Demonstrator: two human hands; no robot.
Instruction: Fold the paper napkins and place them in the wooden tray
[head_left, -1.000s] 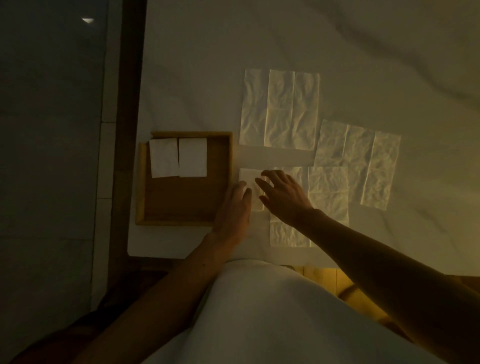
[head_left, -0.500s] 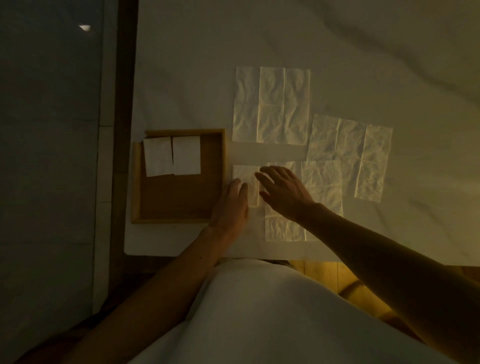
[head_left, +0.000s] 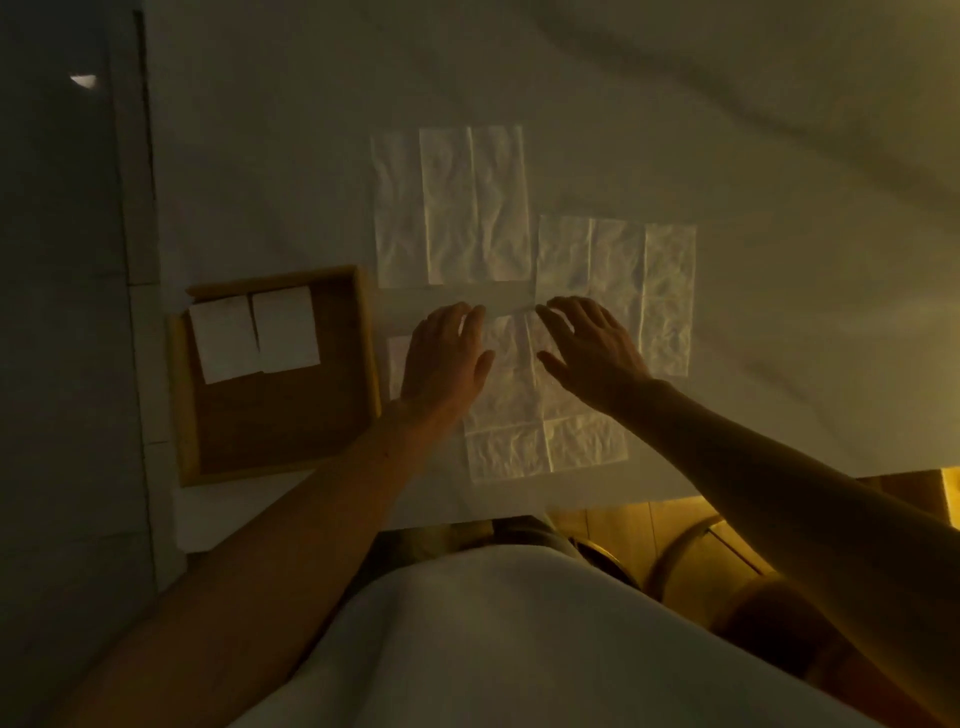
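Observation:
A wooden tray (head_left: 363, 358) sits at the table's left with two folded white napkins (head_left: 254, 335) side by side in its far half. Three unfolded napkins lie on the table: one at the back (head_left: 449, 208), one to the right (head_left: 667, 296), and the nearest one (head_left: 519, 415) in front of me. My left hand (head_left: 441, 358) lies flat on the nearest napkin's left part, fingers spread. My right hand (head_left: 587, 348) hovers over or rests on its far right part, fingers apart. Neither hand grips anything. A small folded piece (head_left: 397, 364) peeks out left of my left hand.
The white table (head_left: 779, 364) extends far and right; its near edge runs just before my body. A dark floor strip lies to the left. Wooden chair parts (head_left: 691, 545) show below the table edge at right.
Both hands moved from the small folded piece beside the tray toward the far edge of the nearest unfolded napkin and spread apart. The view also shifted.

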